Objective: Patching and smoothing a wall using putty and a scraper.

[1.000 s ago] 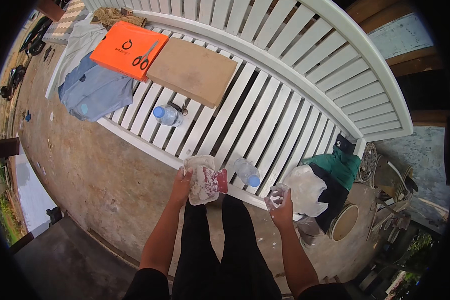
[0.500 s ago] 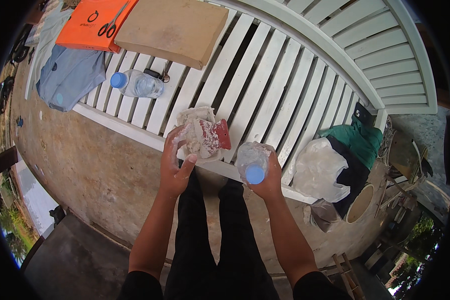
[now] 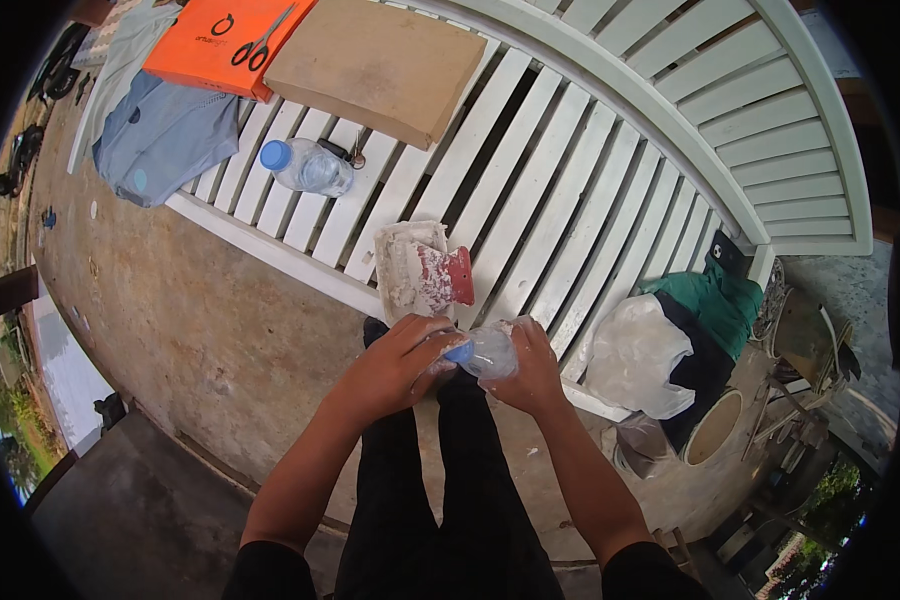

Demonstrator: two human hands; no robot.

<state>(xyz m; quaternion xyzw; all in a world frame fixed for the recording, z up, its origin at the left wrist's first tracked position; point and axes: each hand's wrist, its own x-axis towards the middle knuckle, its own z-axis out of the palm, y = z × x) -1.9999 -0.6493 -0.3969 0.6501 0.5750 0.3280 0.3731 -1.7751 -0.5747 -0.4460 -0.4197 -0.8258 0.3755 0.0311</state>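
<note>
Both hands are on a clear plastic bottle (image 3: pixel 493 353), held tilted just in front of the bench's near edge. My right hand (image 3: pixel 533 372) wraps round its body. The fingers of my left hand (image 3: pixel 398 368) close on its blue cap (image 3: pixel 458 352), hiding part of it. White residue shows on my fingers. Just beyond them, a shallow container (image 3: pixel 394 252) caked in pale paste lies on the bench. In it rests a red scraper (image 3: pixel 461 277) smeared with the same paste; its far end is covered.
The white slatted bench (image 3: pixel 515 215) carries another capped bottle (image 3: pixel 315 168), keys (image 3: pixel 358 158), a brown cardboard box (image 3: pixel 375 68), an orange box (image 3: pixel 215 45) with scissors (image 3: pixel 260 42) on it, and a grey-blue cloth (image 3: pixel 160 145). At the right lie a white plastic bag (image 3: pixel 635 355) and green cloth (image 3: pixel 715 300).
My left hand has left the paste container and come down to the bottle cap. The right hand has drawn the bottle nearer and turned its cap leftward. The view has shifted slightly.
</note>
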